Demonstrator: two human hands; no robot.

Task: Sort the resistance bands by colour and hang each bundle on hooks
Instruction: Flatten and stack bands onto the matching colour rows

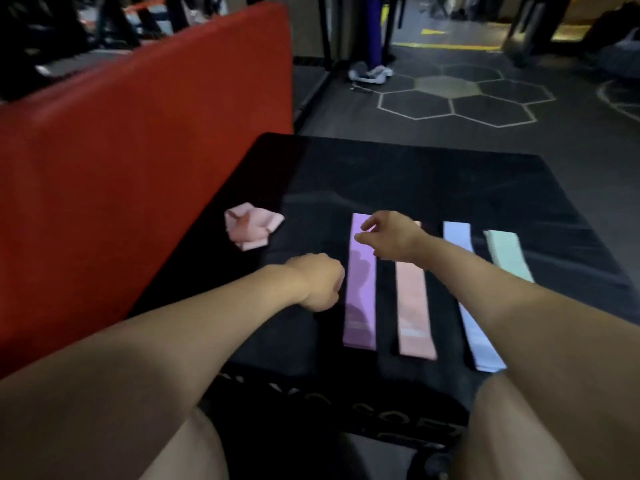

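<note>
Several flat resistance bands lie side by side on a black mat (381, 174): a purple band (361, 299), a pink band (414, 313), a pale blue band (476, 327) and a mint green band (509, 254). A crumpled pink band (251, 225) lies apart at the mat's left edge. My right hand (388, 237) hovers over the far ends of the purple and pink bands, fingers apart, holding nothing. My left hand (320, 285) is closed in a fist just left of the purple band, with nothing visible in it. No hooks are in view.
A red padded block (138, 150) rises along the left of the mat. Beyond lies dark gym flooring with hexagon markings (457, 95), a pair of shoes (370, 72) and equipment frames at the back. My knees show at the bottom.
</note>
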